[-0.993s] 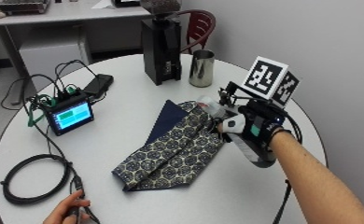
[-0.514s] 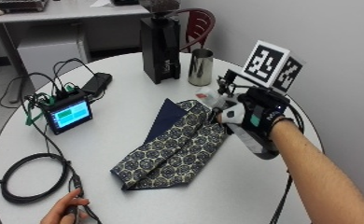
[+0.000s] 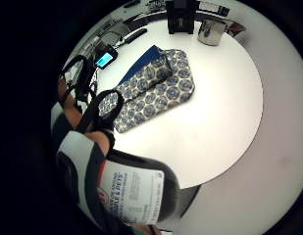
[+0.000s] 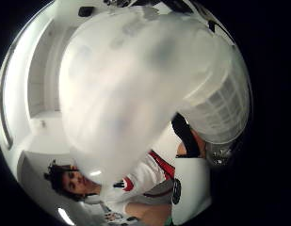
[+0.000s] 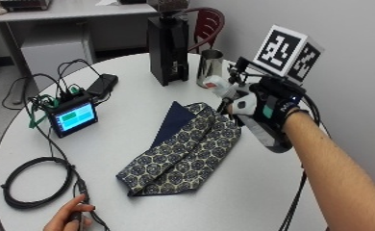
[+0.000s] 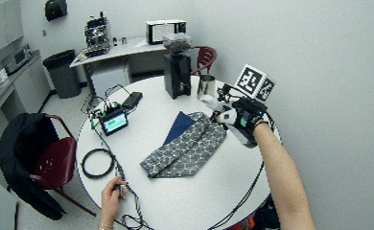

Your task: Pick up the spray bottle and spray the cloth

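Midway through the job, a black-gloved right hand (image 5: 264, 108) holds a white plastic spray bottle (image 5: 220, 86) lifted off the round white table (image 5: 136, 96), fingers curled round it, its head turned left toward the folded blue patterned cloth (image 5: 184, 154). Tilting it that way seems meant to put the spray on the fabric rather than the tabletop. Whether a finger sits on the trigger cannot be told. From the thumb side of the palm, the bottle's pale body (image 4: 131, 84) fills nearly everything, so it lies hard against the palm. The cloth rests flat at the table's centre, well clear of the small green-screened device (image 5: 75, 118) at the left and the tall black grinder (image 5: 168, 45) and steel cup (image 5: 208, 65) at the far side, probably sparing them stray mist.
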Demonstrator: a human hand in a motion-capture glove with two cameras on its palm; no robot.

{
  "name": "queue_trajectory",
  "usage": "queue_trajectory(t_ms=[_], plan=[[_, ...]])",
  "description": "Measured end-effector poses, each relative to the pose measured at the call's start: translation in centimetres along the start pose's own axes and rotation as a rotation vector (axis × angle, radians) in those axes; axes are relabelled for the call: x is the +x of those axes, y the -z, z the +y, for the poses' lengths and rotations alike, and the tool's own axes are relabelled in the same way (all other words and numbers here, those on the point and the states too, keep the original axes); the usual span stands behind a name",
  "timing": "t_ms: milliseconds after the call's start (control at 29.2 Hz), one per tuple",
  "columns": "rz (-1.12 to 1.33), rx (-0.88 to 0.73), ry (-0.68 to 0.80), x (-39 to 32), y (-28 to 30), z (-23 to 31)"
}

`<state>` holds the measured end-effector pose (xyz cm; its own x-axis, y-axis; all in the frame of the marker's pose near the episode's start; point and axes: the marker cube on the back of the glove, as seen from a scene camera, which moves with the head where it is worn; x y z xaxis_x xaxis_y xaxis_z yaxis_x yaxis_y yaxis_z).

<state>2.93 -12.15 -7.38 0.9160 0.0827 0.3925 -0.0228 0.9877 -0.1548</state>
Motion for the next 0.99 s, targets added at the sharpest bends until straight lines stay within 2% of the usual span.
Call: queue_trajectory(t_ms=[240, 617, 788, 993], plan=[[-0.069, -0.082, -0.03, 2.7, -5.3, -0.8], [-0.181, 0.173, 0.078, -1.1, 1.0, -0.4], [-0.318, 0.262, 0.122, -2.6, -0.4, -1.0], [-0.412, 0.275, 0.183, -5.2, -3.4, -3.0]])
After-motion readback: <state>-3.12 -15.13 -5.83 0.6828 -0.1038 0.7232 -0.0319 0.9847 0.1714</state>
